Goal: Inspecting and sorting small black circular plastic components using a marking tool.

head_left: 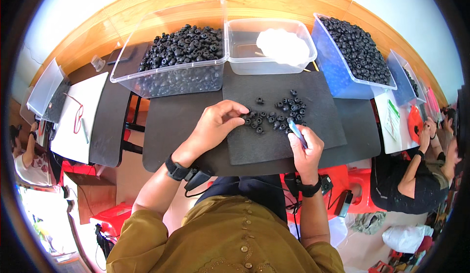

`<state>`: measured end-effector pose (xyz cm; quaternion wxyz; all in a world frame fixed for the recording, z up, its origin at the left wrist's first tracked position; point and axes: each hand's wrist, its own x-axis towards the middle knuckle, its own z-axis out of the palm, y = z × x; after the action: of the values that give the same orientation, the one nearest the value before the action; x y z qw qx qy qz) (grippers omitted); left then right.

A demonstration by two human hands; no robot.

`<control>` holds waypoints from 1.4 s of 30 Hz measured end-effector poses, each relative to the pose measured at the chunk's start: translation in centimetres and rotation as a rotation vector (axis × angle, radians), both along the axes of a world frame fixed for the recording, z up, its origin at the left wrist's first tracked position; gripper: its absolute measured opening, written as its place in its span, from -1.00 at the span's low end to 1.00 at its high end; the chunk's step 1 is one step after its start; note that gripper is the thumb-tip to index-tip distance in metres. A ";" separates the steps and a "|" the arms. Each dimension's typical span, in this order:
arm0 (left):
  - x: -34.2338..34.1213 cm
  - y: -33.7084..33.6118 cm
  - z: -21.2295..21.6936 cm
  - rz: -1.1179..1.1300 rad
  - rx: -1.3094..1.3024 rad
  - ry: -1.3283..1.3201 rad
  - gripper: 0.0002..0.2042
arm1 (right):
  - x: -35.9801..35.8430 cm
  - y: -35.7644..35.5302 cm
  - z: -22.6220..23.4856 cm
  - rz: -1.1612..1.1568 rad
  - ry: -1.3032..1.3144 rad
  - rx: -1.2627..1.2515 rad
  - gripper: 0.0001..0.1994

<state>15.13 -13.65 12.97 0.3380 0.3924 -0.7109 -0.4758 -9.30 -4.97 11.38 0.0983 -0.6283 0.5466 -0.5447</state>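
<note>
As small black ring-shaped parts (279,114) lie scattered on foam mat (274,141), left hand (215,123) fingers pinching 1, right hand (306,150) gripping blue tool (296,131).

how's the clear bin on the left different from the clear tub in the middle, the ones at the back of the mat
The left clear bin is bigger and wider; the middle clear tub is smaller and squarer. The left clear bin is heaped with small black ring-shaped parts; the middle clear tub holds only a white mound, its other side bare. Both are see-through plastic, lidless, and stand side by side behind the dark mat.
</note>
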 end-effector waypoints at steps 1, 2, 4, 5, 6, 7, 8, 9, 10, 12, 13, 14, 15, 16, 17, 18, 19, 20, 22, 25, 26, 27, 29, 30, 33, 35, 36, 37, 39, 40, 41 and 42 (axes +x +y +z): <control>0.0 0.5 0.1 -0.001 0.002 -0.001 -0.82 | 0.0 0.0 0.0 0.045 0.014 0.000 -0.87; 0.0 1.0 0.1 -0.094 0.254 0.329 -0.83 | 0.0 0.0 0.1 0.090 0.029 -0.001 -0.86; -0.3 1.8 -0.3 -0.240 0.562 0.738 -0.81 | 0.0 0.2 0.4 0.125 0.047 -0.003 -0.85; -0.7 2.2 -0.4 -0.254 0.635 0.783 -0.82 | 0.0 0.3 0.5 0.162 0.066 -0.008 -0.84; -1.1 2.4 -0.7 -0.254 0.675 0.804 -0.83 | -0.1 0.2 0.5 0.162 0.066 -0.007 -0.84; -1.5 2.5 -0.9 -0.256 0.718 0.825 -0.83 | -0.1 0.3 0.5 0.182 0.057 -0.005 -0.83; -1.8 2.7 -1.0 -0.259 0.720 0.825 -0.83 | -0.2 0.3 0.4 0.203 0.049 -0.003 -0.82; -2.0 2.8 -1.1 -0.254 0.796 0.888 -0.84 | -0.2 0.3 0.4 0.223 0.040 -0.001 -0.81; -2.3 2.9 -1.1 -0.248 0.873 0.949 -0.85 | -0.3 0.3 0.4 0.220 0.039 0.001 -0.81; -2.9 3.0 -1.2 -0.270 0.885 0.975 -0.85 | -0.3 0.2 0.3 0.251 0.064 0.007 -0.81; -3.2 3.0 -1.2 -0.291 0.894 1.002 -0.86 | -0.4 0.2 0.2 0.249 0.063 0.007 -0.81; -3.4 2.9 -1.3 -0.292 0.896 1.001 -0.86 | -0.4 0.2 0.2 0.257 0.067 0.010 -0.80; -3.5 2.8 -1.5 -0.309 0.895 1.019 -0.86 | -0.4 0.2 0.2 0.265 0.071 0.012 -0.80; -3.7 2.8 -1.7 -0.326 0.894 1.037 -0.85 | -0.4 0.2 0.2 0.264 0.070 0.013 -0.80; -3.7 2.7 -1.8 -0.326 0.896 1.037 -0.85 | -0.3 0.3 0.4 0.266 0.083 0.027 -0.79; -3.8 2.6 -1.8 -0.339 0.901 1.043 -0.84 | -0.3 0.3 0.5 0.267 0.096 0.040 -0.79; -3.8 2.6 -1.9 -0.351 0.906 1.049 -0.83 | -0.2 0.3 0.6 0.268 0.094 0.041 -0.79; -3.9 2.5 -2.0 -0.350 0.907 1.049 -0.83 | -0.2 0.3 0.6 0.263 0.110 0.040 -0.79; -3.9 2.4 -2.2 -0.367 0.918 1.070 -0.81 | -0.2 0.3 0.6 0.259 0.125 0.039 -0.78; -3.8 2.3 -2.3 -0.391 0.963 1.085 -0.81 | -0.3 0.2 0.5 0.249 0.157 0.023 -0.78; -3.8 2.3 -2.4 -0.391 0.964 1.085 -0.81 | -0.2 0.2 0.5 0.247 0.163 0.019 -0.78; -3.7 2.2 -2.4 -0.392 0.963 1.083 -0.81 | -0.2 0.2 0.6 0.244 0.169 0.016 -0.78; -3.8 2.2 -2.4 -0.394 0.963 1.082 -0.82 | -0.2 0.3 0.5 0.245 0.164 0.016 -0.78; -3.8 2.2 -2.3 -0.394 0.943 1.068 -0.83 | -0.1 0.3 0.5 0.246 0.160 0.016 -0.78; -3.8 2.3 -2.3 -0.397 0.904 1.048 -0.84 | -0.1 0.4 0.7 0.239 0.178 0.022 -0.79; -3.8 2.3 -2.4 -0.403 0.885 1.041 -0.85 | 0.0 0.4 0.8 0.238 0.189 0.014 -0.78; -3.9 2.3 -2.4 -0.416 0.876 1.046 -0.85 | 0.0 0.4 0.9 0.237 0.200 0.008 -0.78; -3.9 2.3 -2.5 -0.429 0.866 1.051 -0.85 | 0.0 0.4 0.9 0.237 0.200 0.007 -0.78; -3.9 2.2 -2.5 -0.427 0.861 1.037 -0.86 | 0.1 0.4 0.9 0.223 0.219 -0.007 -0.78; -3.9 2.2 -2.5 -0.424 0.857 1.023 -0.86 | 0.0 0.4 0.9 0.223 0.218 -0.007 -0.78; -3.8 2.2 -2.5 -0.425 0.857 1.022 -0.86 | 0.0 0.4 0.9 0.209 0.228 -0.012 -0.78; -3.8 2.2 -2.3 -0.421 0.860 1.011 -0.86 | 0.0 0.4 0.8 0.196 0.239 -0.016 -0.78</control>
<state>11.30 -11.47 10.63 0.3427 0.0756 -0.2759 -0.8948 -9.28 -4.54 12.22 0.0801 -0.7396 0.4862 -0.4584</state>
